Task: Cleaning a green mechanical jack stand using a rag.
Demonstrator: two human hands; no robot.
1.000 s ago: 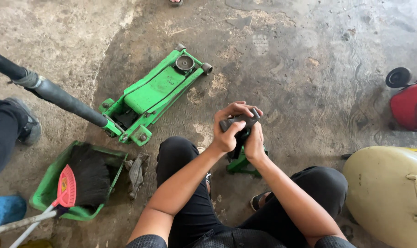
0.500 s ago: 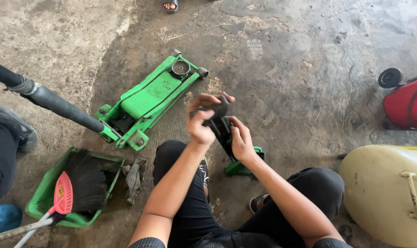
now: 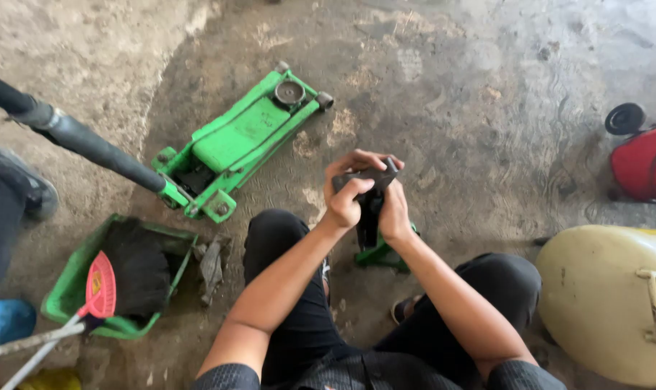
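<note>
Dark metal part (image 3: 367,180) at frame centre, clamped by both hands above a small green stand (image 3: 383,253) on the concrete floor (image 3: 472,94). Left hand (image 3: 344,195) fingers curled over its top; right hand (image 3: 394,213) fingers wrapped on its side. Upper left: green floor jack (image 3: 241,141) with long black handle (image 3: 75,137). Lower left: green tray (image 3: 68,289), red brush (image 3: 100,292).
</note>
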